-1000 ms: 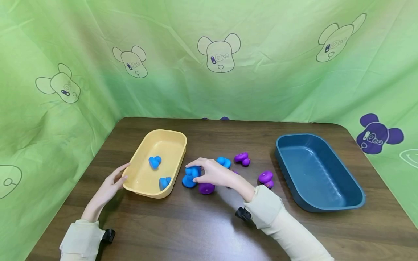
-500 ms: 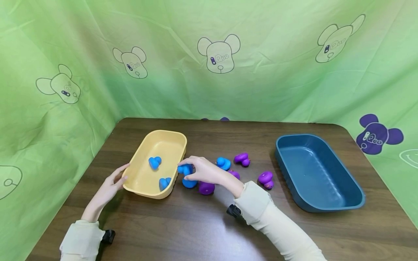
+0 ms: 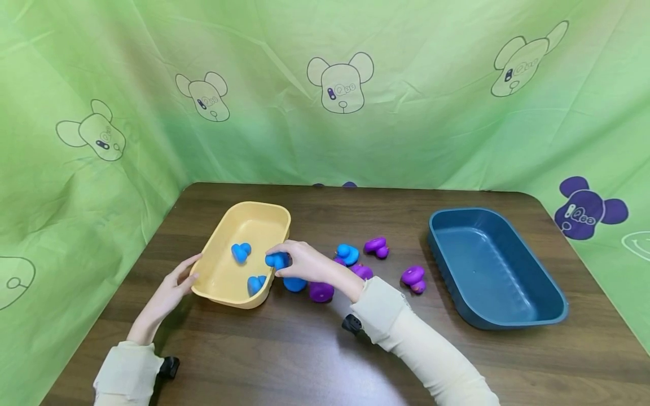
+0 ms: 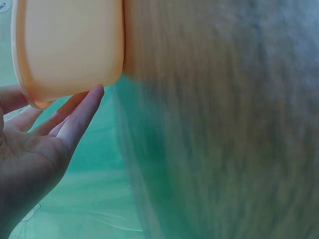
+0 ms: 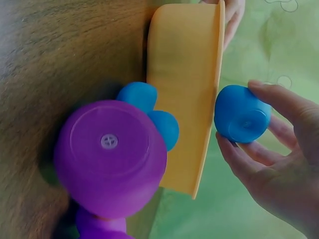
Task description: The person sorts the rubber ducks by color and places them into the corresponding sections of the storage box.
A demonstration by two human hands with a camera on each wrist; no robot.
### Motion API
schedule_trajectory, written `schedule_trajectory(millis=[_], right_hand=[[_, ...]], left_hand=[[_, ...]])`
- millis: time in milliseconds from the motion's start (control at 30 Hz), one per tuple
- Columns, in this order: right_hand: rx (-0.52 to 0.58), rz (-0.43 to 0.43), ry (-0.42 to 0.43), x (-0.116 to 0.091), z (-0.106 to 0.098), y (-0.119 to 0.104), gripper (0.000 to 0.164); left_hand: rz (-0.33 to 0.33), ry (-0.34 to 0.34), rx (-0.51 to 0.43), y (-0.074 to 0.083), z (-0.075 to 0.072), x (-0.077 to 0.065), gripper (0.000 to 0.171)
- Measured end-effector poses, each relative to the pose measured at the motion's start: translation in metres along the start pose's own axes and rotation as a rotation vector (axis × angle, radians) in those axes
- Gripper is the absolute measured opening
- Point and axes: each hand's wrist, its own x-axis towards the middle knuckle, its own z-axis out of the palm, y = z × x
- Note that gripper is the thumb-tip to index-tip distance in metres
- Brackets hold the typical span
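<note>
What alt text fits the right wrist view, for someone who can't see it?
The right hand holds a blue toy at the rim of a yellow tray. Nearer the camera, a purple toy shows its base and partly hides another blue toy, while part of the left hand shows beyond the tray.

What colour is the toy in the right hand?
The toy is blue; it shows best in the right wrist view.
</note>
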Motion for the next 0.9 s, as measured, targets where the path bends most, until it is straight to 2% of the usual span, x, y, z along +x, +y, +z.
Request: schedule_trajectory(millis=[400,900], right_hand=[[-0.007,-0.025,0.030,0.012,0.009,-0.005,0.038],[0.002,-0.014,0.058,0.024,0.018,-0.008,0.040]], left_hand=[[-0.006,0.005,0.000,0.001,0.002,0.000,0.044],[-0.008,0.007,0.004,0.001,0.001,0.000,0.044]])
